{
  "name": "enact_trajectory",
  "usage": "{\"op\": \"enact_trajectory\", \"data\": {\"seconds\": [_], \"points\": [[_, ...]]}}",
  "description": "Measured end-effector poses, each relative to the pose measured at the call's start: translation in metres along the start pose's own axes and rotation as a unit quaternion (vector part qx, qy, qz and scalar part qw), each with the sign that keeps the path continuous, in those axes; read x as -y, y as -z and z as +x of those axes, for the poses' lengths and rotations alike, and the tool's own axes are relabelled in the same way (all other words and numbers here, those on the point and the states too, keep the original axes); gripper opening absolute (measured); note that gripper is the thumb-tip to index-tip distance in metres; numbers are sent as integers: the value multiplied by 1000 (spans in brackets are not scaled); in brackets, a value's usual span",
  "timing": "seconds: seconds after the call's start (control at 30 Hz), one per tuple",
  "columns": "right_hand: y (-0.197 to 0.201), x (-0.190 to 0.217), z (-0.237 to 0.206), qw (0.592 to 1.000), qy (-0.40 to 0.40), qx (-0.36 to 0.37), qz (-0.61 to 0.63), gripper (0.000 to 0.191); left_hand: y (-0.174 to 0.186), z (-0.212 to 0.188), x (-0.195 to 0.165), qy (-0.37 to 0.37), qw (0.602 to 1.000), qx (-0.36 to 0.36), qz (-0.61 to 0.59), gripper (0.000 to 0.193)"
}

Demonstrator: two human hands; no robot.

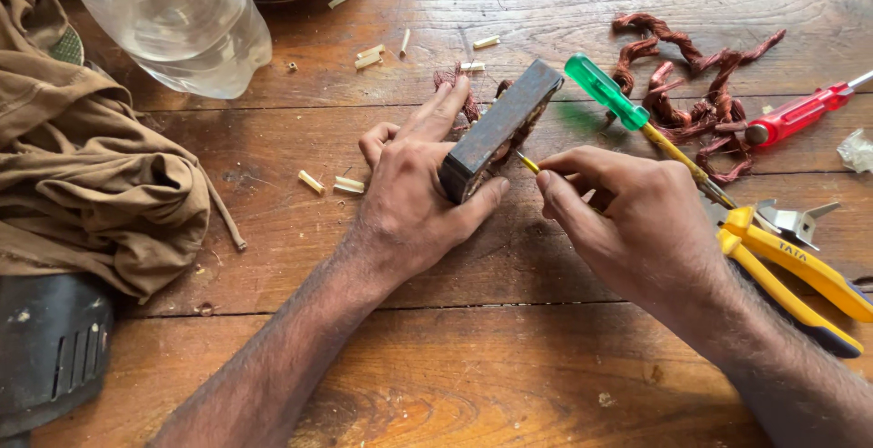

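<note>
Head view: mid-tabletop, left hand (409, 202) fingers clamp the dark metal block (498, 130) upright on edge, steadying it; right hand (627, 216) fingers pinch a thin yellow pick (527, 162) against its face.

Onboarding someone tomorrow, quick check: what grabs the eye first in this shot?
At centre, the left hand props a dark rusty metal block on edge on the wooden table, while the right hand pokes a thin yellow-tipped tool at its face. Just right lie a green-handled screwdriver, a tangle of reddish copper wire and yellow-handled pliers; a clear plastic bottle sits top left.
</note>
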State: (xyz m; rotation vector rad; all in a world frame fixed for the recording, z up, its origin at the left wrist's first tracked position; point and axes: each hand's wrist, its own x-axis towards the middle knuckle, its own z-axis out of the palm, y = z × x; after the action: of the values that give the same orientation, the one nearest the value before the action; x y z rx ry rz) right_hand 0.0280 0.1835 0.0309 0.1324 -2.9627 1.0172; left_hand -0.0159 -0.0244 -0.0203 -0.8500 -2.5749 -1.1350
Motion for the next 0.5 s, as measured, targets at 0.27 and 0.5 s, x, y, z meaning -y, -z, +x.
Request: {"op": "enact_trajectory", "data": {"seconds": [0.27,0.5], "points": [[-3,-3,2,1000,7,13,7,22,-1,1,-1,27,999,23,10,34],[-4,-6,6,991,-32,40,124,23,-1,4,-2,56,997,49,0,38]]}}
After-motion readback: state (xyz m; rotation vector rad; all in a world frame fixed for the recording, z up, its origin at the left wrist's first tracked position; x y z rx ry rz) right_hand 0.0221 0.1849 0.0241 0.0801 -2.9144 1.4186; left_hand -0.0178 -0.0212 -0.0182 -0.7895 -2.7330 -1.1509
